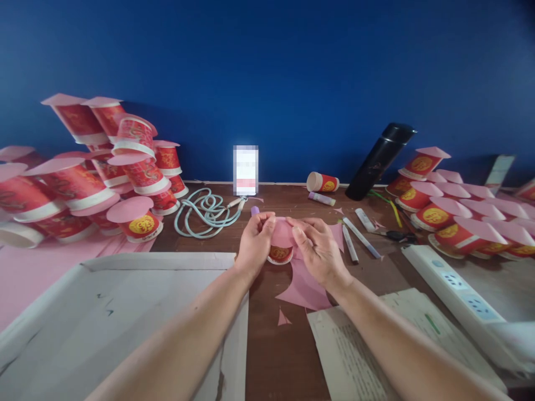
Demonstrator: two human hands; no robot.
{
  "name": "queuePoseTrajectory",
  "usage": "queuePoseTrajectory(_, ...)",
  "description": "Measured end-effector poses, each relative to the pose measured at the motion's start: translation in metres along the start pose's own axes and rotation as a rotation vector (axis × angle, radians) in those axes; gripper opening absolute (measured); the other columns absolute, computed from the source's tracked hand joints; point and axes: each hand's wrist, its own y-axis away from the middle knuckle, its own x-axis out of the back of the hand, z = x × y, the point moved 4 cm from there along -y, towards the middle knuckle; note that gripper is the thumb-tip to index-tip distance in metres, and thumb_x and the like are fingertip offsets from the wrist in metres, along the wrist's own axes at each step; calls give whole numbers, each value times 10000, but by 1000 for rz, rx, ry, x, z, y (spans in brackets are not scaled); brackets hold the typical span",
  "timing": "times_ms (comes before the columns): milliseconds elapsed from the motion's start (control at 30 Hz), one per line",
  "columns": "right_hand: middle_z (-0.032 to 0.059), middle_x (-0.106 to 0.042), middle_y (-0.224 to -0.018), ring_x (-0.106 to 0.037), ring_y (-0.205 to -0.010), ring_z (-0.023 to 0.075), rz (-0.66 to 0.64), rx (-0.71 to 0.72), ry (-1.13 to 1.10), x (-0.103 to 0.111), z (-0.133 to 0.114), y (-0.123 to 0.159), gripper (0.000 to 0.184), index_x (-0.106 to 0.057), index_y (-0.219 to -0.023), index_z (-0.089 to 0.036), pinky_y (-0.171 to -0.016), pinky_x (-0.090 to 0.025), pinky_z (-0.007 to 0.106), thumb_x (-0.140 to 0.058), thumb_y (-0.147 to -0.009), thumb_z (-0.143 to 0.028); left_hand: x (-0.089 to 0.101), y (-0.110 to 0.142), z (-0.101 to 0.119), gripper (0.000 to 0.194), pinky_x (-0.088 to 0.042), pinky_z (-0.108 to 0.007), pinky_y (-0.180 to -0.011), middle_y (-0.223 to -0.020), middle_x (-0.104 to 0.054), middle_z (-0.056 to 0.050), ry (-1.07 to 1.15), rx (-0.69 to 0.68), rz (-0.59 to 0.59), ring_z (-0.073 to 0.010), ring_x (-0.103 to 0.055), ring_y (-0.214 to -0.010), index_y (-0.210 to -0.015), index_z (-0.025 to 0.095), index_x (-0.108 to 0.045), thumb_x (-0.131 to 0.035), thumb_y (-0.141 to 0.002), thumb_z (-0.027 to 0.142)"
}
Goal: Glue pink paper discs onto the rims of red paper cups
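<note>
Between my two hands a round pink paper piece (282, 233) lies over the upturned base of a red paper cup (280, 254), which stands mouth down on the brown table. My left hand (258, 239) pinches the paper's left edge between thumb and fingers. On the other side, my right hand (318, 248) pinches its right edge, thumb toward me. Fingers cover part of the paper and the cup's sides. Pink paper scraps (305, 285) lie just in front and under my right hand. A purple-capped glue stick (254, 210) shows partly behind my left hand.
Stacked red cups with pink paper tops (137, 172) stand left, more (455, 223) right. A pale cable (209, 214), a lit phone (246, 170), a black flask (378, 161), markers (361, 238), a power strip (455, 284), a white box lid (159, 312) and a printed booklet (346, 351) lie around.
</note>
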Motion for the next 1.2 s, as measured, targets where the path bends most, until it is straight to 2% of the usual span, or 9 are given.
queuePoseTrajectory(133,55,-593,-1095,-545,-1057,214,-7,27,36,0,1,2,339,-620,-1212,-334,-957,-430,400,-446,-942,-443,0,0,-2,346,-450,-271,-751,-914,-634,-44,-33,1,8,-146,-573,-794,-1010,183,-614,-583,-818,470)
queuePoseTrajectory(333,57,-620,-1125,-560,-1075,211,-9,98,102,0,-5,3,338,-602,-1232,-297,-964,-438,401,-441,-954,-402,2,2,1,349,-440,-262,-720,-877,-636,-44,-95,-6,81,-148,-575,-782,-938,166,-601,-566,-821,494)
queuePoseTrajectory(567,36,-673,-1144,-613,-1025,215,-55,127,181,-2,-9,5,359,-560,-1278,-282,-938,-457,410,-445,-957,-395,2,4,1,361,-427,-267,-681,-792,-632,-37,-133,69,97,-152,-569,-734,-820,169,-600,-560,-803,527)
queuePoseTrajectory(733,41,-678,-1137,-615,-1041,219,-62,139,230,-2,-9,6,369,-549,-1283,-267,-942,-446,409,-446,-957,-407,0,6,1,295,-432,-275,-682,-756,-627,-28,-14,167,117,-147,-565,-697,-779,171,-609,-620,-755,465)
queuePoseTrajectory(900,47,-678,-1130,-617,-1040,221,-72,138,274,-2,-12,7,382,-541,-1287,-259,-947,-435,407,-432,-959,-423,-2,10,4,206,-435,-270,-672,-777,-630,-23,61,194,129,-145,-573,-707,-812,167,-614,-638,-724,352)
queuePoseTrajectory(1200,50,-681,-1115,-617,-1027,220,-49,153,319,-2,-13,8,382,-543,-1273,-231,-987,-406,428,-442,-955,-415,-2,12,6,220,-440,-267,-708,-839,-617,-29,-2,183,147,-146,-578,-766,-915,163,-609,-611,-764,323)
